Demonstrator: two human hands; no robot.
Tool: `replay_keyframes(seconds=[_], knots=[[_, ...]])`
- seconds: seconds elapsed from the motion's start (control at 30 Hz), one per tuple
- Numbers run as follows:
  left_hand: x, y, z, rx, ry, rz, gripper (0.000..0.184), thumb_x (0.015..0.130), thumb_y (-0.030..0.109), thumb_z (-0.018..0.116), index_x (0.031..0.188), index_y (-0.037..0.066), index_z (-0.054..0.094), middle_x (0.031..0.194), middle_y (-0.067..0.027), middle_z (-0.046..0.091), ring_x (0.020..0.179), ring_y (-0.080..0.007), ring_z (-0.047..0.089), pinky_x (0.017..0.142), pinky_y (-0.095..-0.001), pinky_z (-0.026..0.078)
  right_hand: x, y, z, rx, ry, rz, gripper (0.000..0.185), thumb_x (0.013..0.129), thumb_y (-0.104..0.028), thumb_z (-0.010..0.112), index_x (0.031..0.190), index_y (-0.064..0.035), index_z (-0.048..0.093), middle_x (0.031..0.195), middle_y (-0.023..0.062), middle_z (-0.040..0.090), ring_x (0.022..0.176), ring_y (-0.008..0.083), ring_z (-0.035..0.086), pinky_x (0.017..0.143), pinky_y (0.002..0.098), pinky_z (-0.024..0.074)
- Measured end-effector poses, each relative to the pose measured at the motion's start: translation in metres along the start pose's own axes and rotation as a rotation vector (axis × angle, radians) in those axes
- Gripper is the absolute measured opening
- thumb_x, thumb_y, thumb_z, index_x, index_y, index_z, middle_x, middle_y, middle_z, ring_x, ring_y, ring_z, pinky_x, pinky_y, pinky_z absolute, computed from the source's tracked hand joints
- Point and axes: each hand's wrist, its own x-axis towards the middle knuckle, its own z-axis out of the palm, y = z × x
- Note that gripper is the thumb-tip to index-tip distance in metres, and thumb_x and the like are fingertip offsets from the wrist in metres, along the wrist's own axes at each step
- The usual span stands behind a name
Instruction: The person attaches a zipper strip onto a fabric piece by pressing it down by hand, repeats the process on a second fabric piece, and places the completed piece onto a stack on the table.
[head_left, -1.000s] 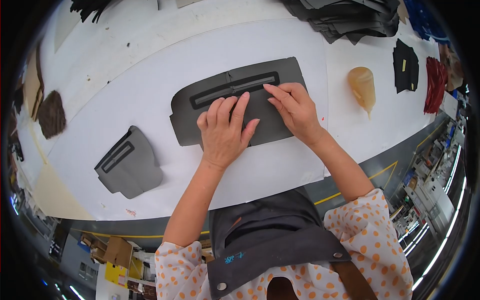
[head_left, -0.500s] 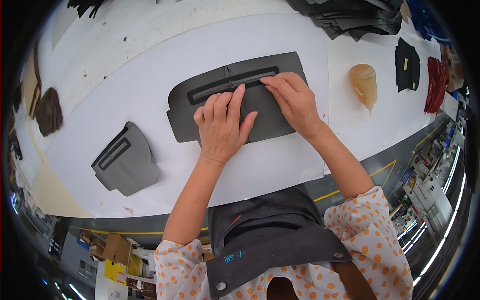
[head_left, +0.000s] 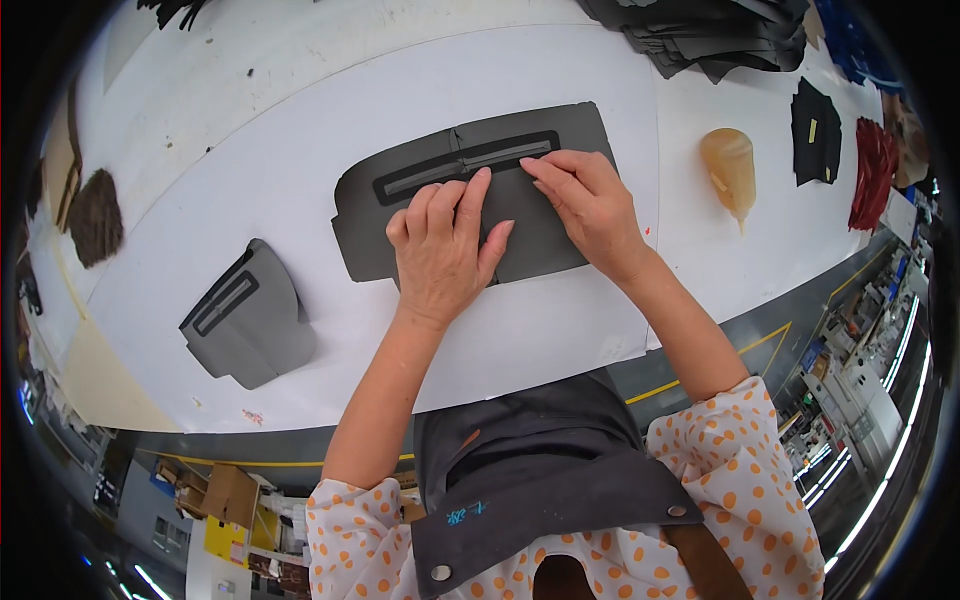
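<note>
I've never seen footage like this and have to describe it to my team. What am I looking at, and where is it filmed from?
There is no robot here: one head-worn camera looks forward and down at a person's bare hands. The left hand rests on a large dark-grey flat piece with a long black-framed strip. The right hand has its fingertips at that frame's lower edge; whether they pinch anything is unclear. Also on the white table lie a smaller grey piece to the left, and to the right an amber, teardrop-shaped object, a stack of dark sheets and a dark-red bundle.
</note>
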Motion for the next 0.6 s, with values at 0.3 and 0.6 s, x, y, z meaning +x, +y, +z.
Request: replay_keyframes(seconds=[0.3,0.6], knots=[[0.0000,0.0002,-0.0015,-0.010,-0.022,-0.007,0.055,0.088,0.040,0.069,0.136,0.014,0.060,0.122,0.0002,0.052,0.121,-0.0210,0.045,0.099,-0.0389,0.027,-0.0063,0.0050,0.0007,-0.042,0.005,-0.051,0.037,0.080,0.004,0.072,0.116,-0.0053,0.071,0.107,0.0056,0.063,0.085,0.0213,0.058,0.070,0.0308,0.0520],[0.0005,0.0001,-0.0019,0.002,-0.012,-0.003,0.052,0.089,0.039,0.068,0.135,0.015,0.060,0.122,0.0000,0.052,0.121,-0.0210,0.045,0.099,-0.0385,0.027,-0.0072,0.0074,0.0027,-0.092,0.020,-0.100,0.037,0.079,0.004,0.072,0.116,-0.0042,0.071,0.113,0.0064,0.063,0.087,0.0216,0.059,0.073,0.0311,0.0532]])
